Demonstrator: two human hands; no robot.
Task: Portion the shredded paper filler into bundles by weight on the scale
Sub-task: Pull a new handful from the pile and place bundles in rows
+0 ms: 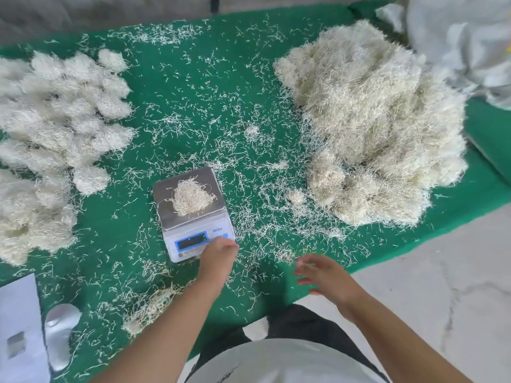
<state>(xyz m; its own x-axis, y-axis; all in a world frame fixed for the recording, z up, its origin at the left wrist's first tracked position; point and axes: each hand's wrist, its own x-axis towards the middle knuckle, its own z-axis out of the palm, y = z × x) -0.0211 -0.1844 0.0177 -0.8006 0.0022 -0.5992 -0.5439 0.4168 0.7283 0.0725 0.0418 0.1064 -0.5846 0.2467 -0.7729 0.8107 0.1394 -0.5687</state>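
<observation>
You're well into the job but far from finished. A dozen or more finished bundles [63, 128] sit in rows on the left side of the green tabletop [193, 106], touching each other. On the right, the big loose pile of shredded paper filler [373, 120] is still large, so most of the stock looks unportioned.

One small portion [192, 199] rests on the steel pan of the scale [193, 217], at centre front. The readout is too blurred to read, so you can't tell if the weight is right.

Your left hand [218, 258] is at the scale's front right corner, fingers curled under and touching the case near the display; whether it presses a button is unclear. Your right hand [323, 275] hovers over the tabletop edge, fingers spread, holding nothing.

Stray shreds [249, 167] litter the tabletop all round. Next up, judging by this: confirm the weight, move the portion left.
</observation>
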